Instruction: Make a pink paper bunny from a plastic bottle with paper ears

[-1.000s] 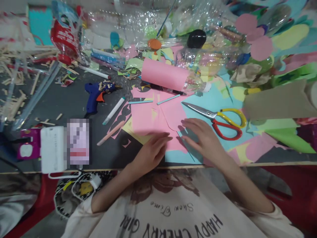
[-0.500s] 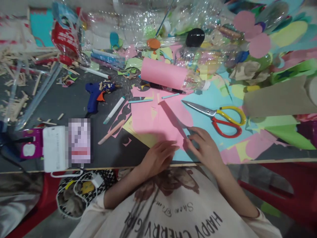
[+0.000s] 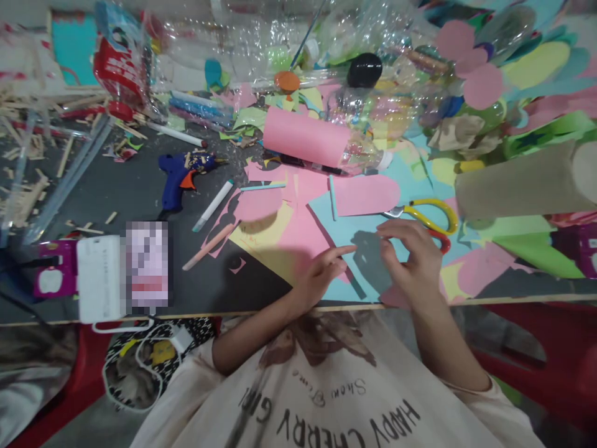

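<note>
My left hand [image 3: 321,279] rests low over the blue and pink paper sheets, index finger stretched out and the others loosely curled. Right of it hovers my right hand [image 3: 413,258], its fingers bent and thumb apart, with nothing visible between them. Beyond my hands lies a pink paper piece [image 3: 368,194] with a rounded right end. A thin light-blue paper strip [image 3: 333,198] runs along its left edge. Another pink piece [image 3: 261,204] lies to the left, with a similar blue strip [image 3: 263,186] at its top. The scissors [image 3: 431,214] are partly covered by paper and my right hand.
A blue glue gun [image 3: 175,177] and a marker [image 3: 213,206] lie left of the papers. Behind them is a pink-wrapped bottle [image 3: 308,138]. Clear plastic bottles and scraps crowd the back. A grey-brown tube [image 3: 513,180] lies at right, a white power bank [image 3: 100,277] near the left edge.
The rounded pink piece and its blue strip now lie farther right, over the scissor blades. My right hand has moved right, its fingers raised off the paper. The left-hand pink piece is now distinct.
</note>
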`<state>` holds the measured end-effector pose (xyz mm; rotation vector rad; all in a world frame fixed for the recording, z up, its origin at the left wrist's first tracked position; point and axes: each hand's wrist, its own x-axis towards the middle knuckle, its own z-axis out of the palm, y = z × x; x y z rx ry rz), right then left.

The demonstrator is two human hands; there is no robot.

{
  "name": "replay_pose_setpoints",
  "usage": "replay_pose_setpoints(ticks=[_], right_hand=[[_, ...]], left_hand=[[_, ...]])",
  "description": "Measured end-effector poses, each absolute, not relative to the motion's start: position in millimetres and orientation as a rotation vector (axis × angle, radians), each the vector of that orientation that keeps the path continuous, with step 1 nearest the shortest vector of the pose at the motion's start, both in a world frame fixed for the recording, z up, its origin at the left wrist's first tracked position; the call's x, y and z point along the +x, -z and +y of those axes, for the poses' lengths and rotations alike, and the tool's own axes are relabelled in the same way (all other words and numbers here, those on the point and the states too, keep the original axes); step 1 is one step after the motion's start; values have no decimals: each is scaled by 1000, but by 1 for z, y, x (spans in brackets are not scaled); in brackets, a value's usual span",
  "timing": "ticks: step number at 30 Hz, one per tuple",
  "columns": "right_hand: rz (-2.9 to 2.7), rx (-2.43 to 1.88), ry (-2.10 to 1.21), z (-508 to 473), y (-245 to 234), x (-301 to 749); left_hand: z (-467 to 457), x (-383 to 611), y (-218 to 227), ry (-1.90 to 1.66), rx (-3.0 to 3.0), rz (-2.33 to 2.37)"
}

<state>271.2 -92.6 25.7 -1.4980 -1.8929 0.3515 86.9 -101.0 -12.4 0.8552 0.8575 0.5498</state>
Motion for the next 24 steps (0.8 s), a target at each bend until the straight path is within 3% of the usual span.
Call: replay_pose_setpoints(ticks=[3,14,24], right_hand=[[-1991,-1500,-166,-76,-16,270],[-2226,-1735,-331,-52,31,286],[-2048,-1696,-246,-45,28,303]], left_hand=[[-96,93,8,-518,727,960],[-96,85,6,-550,692,993],[-90,-26,-12,-547,931,1205]])
